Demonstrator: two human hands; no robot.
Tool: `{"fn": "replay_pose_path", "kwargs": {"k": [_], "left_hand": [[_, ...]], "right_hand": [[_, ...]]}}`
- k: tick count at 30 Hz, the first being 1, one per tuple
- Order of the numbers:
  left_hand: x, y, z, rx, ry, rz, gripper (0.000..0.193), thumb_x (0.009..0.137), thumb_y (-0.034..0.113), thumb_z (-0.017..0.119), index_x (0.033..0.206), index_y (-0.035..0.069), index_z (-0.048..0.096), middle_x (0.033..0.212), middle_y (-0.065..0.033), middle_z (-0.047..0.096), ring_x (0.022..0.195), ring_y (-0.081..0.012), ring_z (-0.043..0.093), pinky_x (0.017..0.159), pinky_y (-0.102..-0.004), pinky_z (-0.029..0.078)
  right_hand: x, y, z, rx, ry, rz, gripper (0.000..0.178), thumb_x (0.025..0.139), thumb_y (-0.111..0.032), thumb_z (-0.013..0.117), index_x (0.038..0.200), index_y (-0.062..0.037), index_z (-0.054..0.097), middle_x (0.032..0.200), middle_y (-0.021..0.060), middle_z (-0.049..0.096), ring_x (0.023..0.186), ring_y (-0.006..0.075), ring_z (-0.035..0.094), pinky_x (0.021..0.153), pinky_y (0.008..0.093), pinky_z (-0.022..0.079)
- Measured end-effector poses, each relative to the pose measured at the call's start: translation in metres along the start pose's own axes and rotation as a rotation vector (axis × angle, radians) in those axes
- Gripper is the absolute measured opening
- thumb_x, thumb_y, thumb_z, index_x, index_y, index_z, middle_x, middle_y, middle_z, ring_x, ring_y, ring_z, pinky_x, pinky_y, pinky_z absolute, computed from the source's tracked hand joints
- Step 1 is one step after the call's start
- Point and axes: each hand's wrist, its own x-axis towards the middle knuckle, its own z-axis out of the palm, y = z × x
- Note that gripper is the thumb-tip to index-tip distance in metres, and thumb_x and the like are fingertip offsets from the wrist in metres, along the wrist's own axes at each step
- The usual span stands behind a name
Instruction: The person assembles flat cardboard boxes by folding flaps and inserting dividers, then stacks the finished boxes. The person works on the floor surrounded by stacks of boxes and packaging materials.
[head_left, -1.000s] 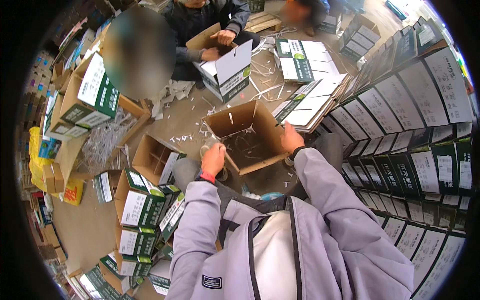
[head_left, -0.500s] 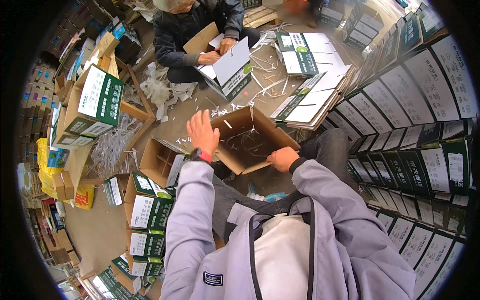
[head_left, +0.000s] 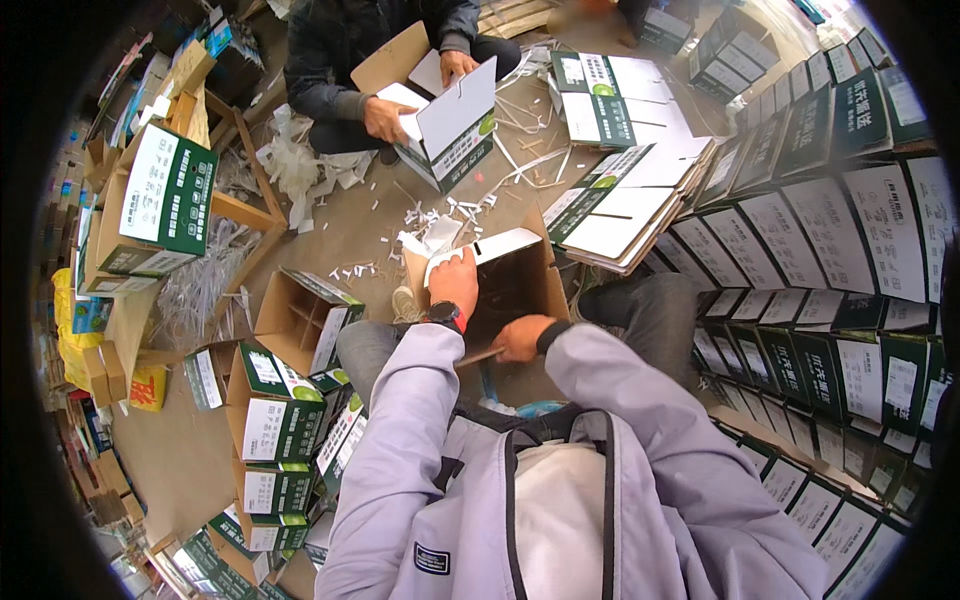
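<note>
Between my knees is an open cardboard box [head_left: 510, 295], brown inside, with a white flap [head_left: 495, 246] folded toward its far left side. My left hand [head_left: 455, 284] is closed on that flap, fingers bent over it. At the near rim, my right hand [head_left: 522, 338] grips the box's brown edge. The box's lower part is hidden by my hands and sleeves. Small white plastic pieces [head_left: 462, 210] and a crumpled white scrap [head_left: 440, 236] lie on the floor just beyond the box.
Across from me a co-worker's hands [head_left: 388, 120] hold a green-and-white box [head_left: 455, 140]. Flattened cartons [head_left: 625, 210] are stacked ahead on the right. Rows of folded green-and-white cartons [head_left: 800, 260] line my right. Assembled boxes [head_left: 280, 425] stand on my left, near a wooden frame [head_left: 245, 210].
My left hand, raised and spread before, has come down onto the box's white flap. The box has turned and shifted nearer to me. The co-worker's hands have moved apart on their box.
</note>
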Motion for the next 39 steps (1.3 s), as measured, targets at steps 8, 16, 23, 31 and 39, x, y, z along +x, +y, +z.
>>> {"fn": "replay_pose_path", "kwargs": {"k": [8, 16, 23, 31, 39], "left_hand": [[-0.043, 0.0, 0.021, 0.061, 0.042, 0.084, 0.04, 0.097, 0.013, 0.058, 0.137, 0.007, 0.061, 0.145, -0.0163, 0.06, 0.13, -0.0335, 0.059, 0.105, -0.0599, 0.048], [0.023, -0.036, 0.007, -0.008, 0.041, 0.097, 0.029, 0.095, 0.012, 0.06, 0.123, 0.011, 0.066, 0.108, -0.007, 0.071, 0.104, -0.0277, 0.069, 0.09, -0.0497, 0.053], [0.063, -0.037, 0.033, 0.021, 0.034, 0.203, 0.054, 0.097, 0.015, 0.059, 0.149, 0.006, 0.052, 0.151, -0.0174, 0.055, 0.143, -0.0353, 0.05, 0.117, -0.058, 0.037], [0.078, -0.035, 0.034, -0.174, -0.32, 0.157, 0.086, 0.101, 0.058, 0.054, 0.17, 0.016, 0.024, 0.178, -0.018, 0.015, 0.165, -0.0379, 0.008, 0.127, -0.0693, 0.001], [0.021, -0.002, 0.111, 0.158, -0.346, -0.111, 0.098, 0.084, 0.044, 0.086, 0.165, 0.024, 0.034, 0.165, -0.0173, 0.04, 0.147, -0.0434, 0.04, 0.107, -0.0799, 0.034]], "right_hand": [[0.042, 0.04, -0.029, 0.064, -0.29, 0.233, 0.073, 0.092, -0.067, 0.07, 0.132, -0.0057, 0.074, 0.125, 0.0183, 0.075, 0.116, 0.0346, 0.071, 0.101, 0.0455, 0.052], [0.051, 0.046, -0.036, 0.088, -0.224, 0.21, 0.085, 0.088, -0.071, 0.071, 0.134, 0.0007, 0.071, 0.131, 0.0195, 0.073, 0.122, 0.0365, 0.068, 0.102, 0.0465, 0.052], [0.064, 0.04, -0.038, 0.049, -0.235, 0.165, 0.089, 0.083, -0.07, 0.076, 0.133, 0.0028, 0.069, 0.128, 0.021, 0.074, 0.122, 0.0374, 0.068, 0.101, 0.0473, 0.053], [0.067, 0.032, -0.019, -0.219, 0.572, 0.473, 0.082, 0.073, -0.066, 0.084, 0.129, -0.0086, 0.066, 0.123, 0.0108, 0.068, 0.12, 0.0305, 0.062, 0.097, 0.0481, 0.047], [0.037, 0.033, 0.046, -0.469, 0.632, 0.181, 0.065, 0.094, -0.032, 0.07, 0.152, -0.0079, 0.054, 0.155, 0.0201, 0.05, 0.142, 0.0437, 0.046, 0.108, 0.0634, 0.042]]}}
